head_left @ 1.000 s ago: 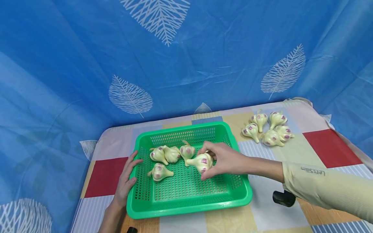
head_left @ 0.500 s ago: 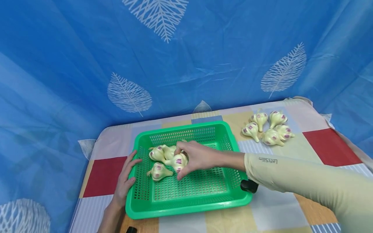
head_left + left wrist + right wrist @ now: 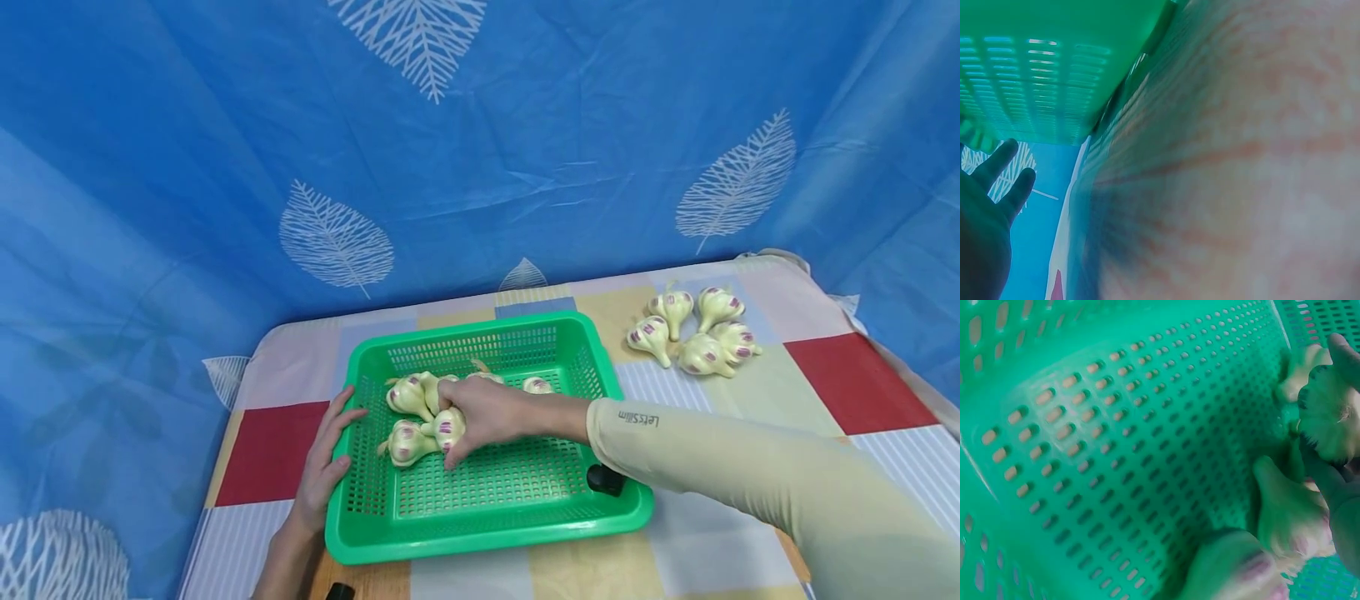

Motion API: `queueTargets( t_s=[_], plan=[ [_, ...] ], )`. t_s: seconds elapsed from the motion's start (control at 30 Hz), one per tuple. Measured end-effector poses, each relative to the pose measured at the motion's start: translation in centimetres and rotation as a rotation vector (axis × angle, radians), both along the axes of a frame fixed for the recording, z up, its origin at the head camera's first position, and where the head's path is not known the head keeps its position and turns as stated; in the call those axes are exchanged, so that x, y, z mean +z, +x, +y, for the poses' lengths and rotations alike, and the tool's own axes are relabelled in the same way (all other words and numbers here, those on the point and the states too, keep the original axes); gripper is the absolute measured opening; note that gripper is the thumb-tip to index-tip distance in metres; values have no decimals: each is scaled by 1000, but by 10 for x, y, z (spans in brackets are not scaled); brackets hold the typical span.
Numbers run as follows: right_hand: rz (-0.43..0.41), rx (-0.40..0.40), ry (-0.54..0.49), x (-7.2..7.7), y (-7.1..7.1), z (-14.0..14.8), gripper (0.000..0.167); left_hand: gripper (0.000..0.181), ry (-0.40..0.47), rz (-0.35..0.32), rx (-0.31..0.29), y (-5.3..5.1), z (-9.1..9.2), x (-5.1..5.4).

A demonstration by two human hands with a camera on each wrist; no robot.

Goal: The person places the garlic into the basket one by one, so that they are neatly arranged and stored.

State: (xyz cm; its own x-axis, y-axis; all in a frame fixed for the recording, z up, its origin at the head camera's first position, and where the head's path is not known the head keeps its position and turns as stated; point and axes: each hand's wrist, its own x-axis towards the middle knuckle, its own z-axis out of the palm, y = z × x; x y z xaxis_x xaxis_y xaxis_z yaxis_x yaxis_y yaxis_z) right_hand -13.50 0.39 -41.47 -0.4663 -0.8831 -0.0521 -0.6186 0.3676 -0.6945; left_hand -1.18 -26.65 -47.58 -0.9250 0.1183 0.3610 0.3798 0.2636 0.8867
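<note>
In the head view my right hand point(image 3: 491, 412) reaches into a green plastic basket point(image 3: 487, 546) and grips a garlic bulb point(image 3: 448, 428) between thumb and fingers. The held garlic bulb point(image 3: 1332, 415) also shows at the right of the right wrist view. Close to it lies another garlic bulb point(image 3: 407, 443), and more bulbs sit behind, partly covered by the hand. A single bulb point(image 3: 537, 385) lies farther right, beyond the wrist. My left hand point(image 3: 318, 475) rests at the basket's left rim with its fingers extended.
A cluster of several garlic bulbs point(image 3: 693, 333) lies on the checked tablecloth point(image 3: 592, 567) to the basket's right. A blue curtain point(image 3: 480, 183) with white leaf prints hangs behind the table. The right sleeve point(image 3: 705, 450) crosses the basket's right rim.
My right hand has moved left across the basket with the garlic bulb and now has it beside the left-hand bulbs. A bulb near the wrist has come into sight. The left hand stays put.
</note>
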Motion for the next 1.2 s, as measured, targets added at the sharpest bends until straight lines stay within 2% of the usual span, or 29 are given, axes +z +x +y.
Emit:
queueTargets(
  t_s=[0.2, 0.37, 0.43, 0.5, 0.63, 0.73, 0.77, 0.97, 1.2],
  plan=[
    [81, 42, 37, -10, 1, -4, 58, 52, -13, 11, 9, -2, -1, -3],
    [119, 78, 108, -14, 3, -5, 58, 51, -2, 6, 3, -1, -1, -2],
    [160, 94, 128, -16, 5, -5, 59, 51, 0, 5, 0, -1, -1, -2],
    [229, 121, 129, -15, 6, -5, 59, 51, 3, 5, 0, -2, -1, -2],
    [488, 239, 129, -14, 5, -6, 58, 51, 7, 6, -5, -2, -2, -1],
    [628, 288, 127, -15, 3, -7, 58, 51, 1, 2, -6, -2, -2, 0],
    [644, 289, 124, -16, 2, -7, 57, 51, -1, -1, -5, -2, -1, 0],
    [619, 271, 115, -14, 0, -8, 58, 51, 0, -1, -8, -3, -3, 3],
    [597, 261, 161, 0, 0, -8, 66, 51, -3, -17, -5, -4, -4, 6]
  ],
)
